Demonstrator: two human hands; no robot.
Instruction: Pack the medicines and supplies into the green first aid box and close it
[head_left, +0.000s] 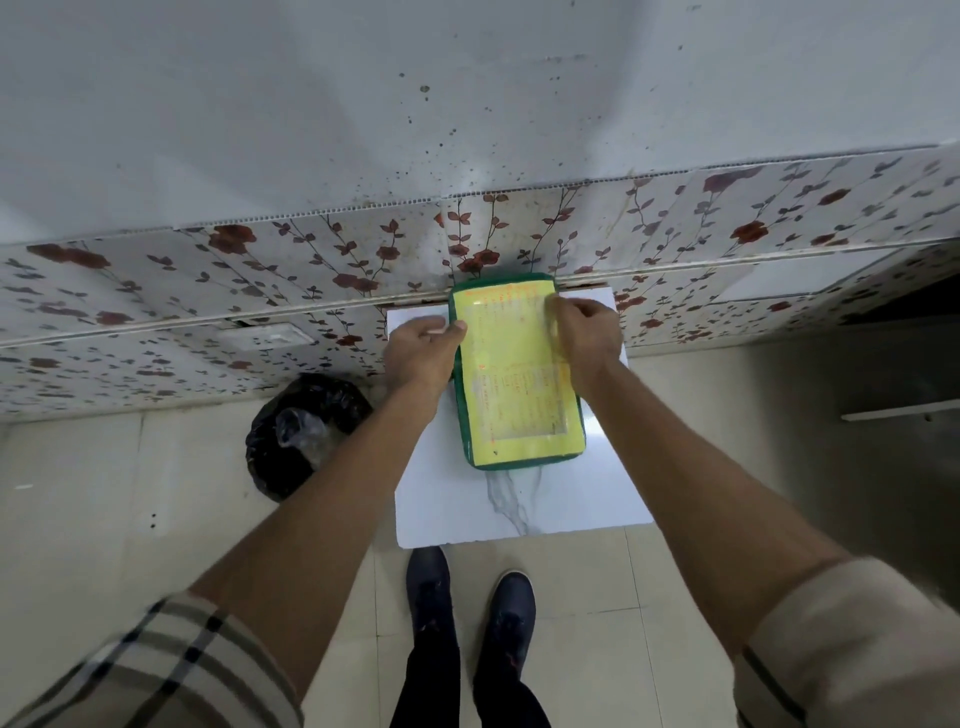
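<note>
On the white slab (519, 509), green box (519, 374), yellow-labelled lid shut, left hand (421, 353) and right hand (587, 338) gripping its sides.

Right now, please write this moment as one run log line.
box: green first aid box closed, on white table | left hand: on left edge | right hand: on right edge | loose supplies: none visible

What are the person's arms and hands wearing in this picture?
Both hands, left hand and right hand, are bare: no gloves; any ring or watch is not visible. The forearms are bare too. Beige checked sleeves with dark and white stripes are rolled up near the elbows.
</note>
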